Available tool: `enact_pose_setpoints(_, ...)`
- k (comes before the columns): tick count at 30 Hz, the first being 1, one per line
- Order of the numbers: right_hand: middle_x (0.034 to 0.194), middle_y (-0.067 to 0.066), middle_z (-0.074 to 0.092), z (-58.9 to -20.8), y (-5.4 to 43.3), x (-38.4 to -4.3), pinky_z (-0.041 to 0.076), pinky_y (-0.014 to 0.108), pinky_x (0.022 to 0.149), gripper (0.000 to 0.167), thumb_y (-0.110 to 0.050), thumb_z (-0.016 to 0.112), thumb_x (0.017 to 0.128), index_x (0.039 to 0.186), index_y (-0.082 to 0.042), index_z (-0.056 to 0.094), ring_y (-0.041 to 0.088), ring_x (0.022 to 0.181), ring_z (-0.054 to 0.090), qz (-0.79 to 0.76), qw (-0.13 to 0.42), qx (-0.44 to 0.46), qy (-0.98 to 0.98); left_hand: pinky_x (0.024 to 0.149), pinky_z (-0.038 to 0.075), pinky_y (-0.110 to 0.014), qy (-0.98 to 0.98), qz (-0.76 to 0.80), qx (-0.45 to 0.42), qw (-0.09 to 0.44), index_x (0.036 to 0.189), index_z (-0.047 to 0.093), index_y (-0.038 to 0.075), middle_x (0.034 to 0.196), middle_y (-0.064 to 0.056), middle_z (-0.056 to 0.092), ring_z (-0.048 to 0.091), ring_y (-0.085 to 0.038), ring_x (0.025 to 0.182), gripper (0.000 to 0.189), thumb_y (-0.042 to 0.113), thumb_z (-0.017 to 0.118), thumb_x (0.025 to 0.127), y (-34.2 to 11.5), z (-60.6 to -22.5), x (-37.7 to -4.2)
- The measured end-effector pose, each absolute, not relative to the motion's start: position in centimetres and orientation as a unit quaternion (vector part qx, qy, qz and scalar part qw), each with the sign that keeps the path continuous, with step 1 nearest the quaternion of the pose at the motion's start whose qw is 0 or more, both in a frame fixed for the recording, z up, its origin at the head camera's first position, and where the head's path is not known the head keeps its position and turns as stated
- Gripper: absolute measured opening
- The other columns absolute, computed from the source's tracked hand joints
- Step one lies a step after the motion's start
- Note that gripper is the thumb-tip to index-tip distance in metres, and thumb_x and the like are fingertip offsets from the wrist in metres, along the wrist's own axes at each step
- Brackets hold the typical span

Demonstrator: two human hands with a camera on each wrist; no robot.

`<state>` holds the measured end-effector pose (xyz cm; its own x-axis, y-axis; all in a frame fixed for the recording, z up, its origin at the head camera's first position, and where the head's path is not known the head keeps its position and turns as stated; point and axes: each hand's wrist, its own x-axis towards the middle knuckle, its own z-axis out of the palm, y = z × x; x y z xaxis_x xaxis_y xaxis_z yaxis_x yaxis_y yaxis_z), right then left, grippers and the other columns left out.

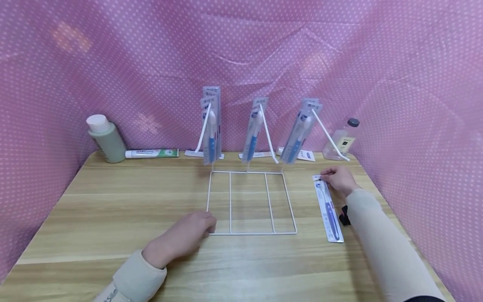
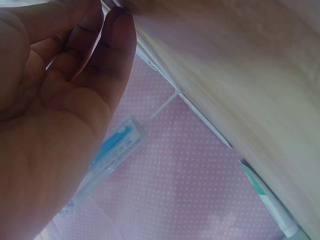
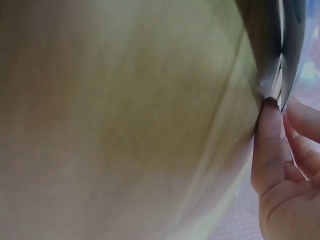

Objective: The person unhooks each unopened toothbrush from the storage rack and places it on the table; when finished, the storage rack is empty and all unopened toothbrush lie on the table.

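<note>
My left hand (image 1: 185,237) is at the front left corner of a white wire display rack (image 1: 253,233), its fingers and thumb bent around the base wire. In the left wrist view the fingertips (image 2: 120,20) meet at the wire. On the right, my right hand (image 1: 339,180) pinches the top end of a packaged toothbrush (image 1: 330,214) with a purple handle, lying on the table. The right wrist view shows the pack's edge (image 3: 292,55) between thumb and fingers. Packaged blue toothbrushes (image 1: 212,142) hang on the rack's three hooks, several on the left one.
Along the back of the wooden table (image 1: 113,201) stand a green bottle (image 1: 109,142) with a white cap and a clear bottle (image 1: 339,144) with a black cap. Toothpaste tubes (image 1: 152,153) lie between them. A small black object (image 1: 344,216) sits beside my right forearm. Pink dotted cloth (image 1: 241,50) surrounds the table.
</note>
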<state>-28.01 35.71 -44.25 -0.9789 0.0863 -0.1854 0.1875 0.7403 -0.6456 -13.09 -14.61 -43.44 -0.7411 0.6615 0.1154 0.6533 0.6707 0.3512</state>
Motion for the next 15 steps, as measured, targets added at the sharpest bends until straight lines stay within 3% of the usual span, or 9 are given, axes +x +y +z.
enact_pose_setpoints(5,0.108,0.013,0.072,-44.04,35.19,-28.24,0.049,0.027,0.078,0.028,-0.018,0.069,0.101,0.121,0.001,0.069,0.019,0.091,0.062,-0.327,0.066,0.071,0.940,0.069,0.050,-0.028,0.916,0.185,0.355,0.007,0.082,0.061,0.018,0.081,0.010,0.056,0.051,-0.007,0.076,0.028,-0.007,0.073,0.087,-14.74,-43.62,-13.15)
enact_pose_setpoints(15,0.109,0.011,0.074,-43.89,35.68,-28.32,0.051,0.024,0.079,0.030,-0.020,0.069,0.102,0.124,0.000,0.069,0.016,0.092,0.065,-0.334,0.077,0.092,0.935,0.069,0.049,-0.028,0.914,0.187,0.359,0.010,0.082,0.061,0.018,0.081,0.010,0.056,0.050,-0.008,0.076,0.029,-0.009,0.070,0.087,-14.78,-43.48,-13.19)
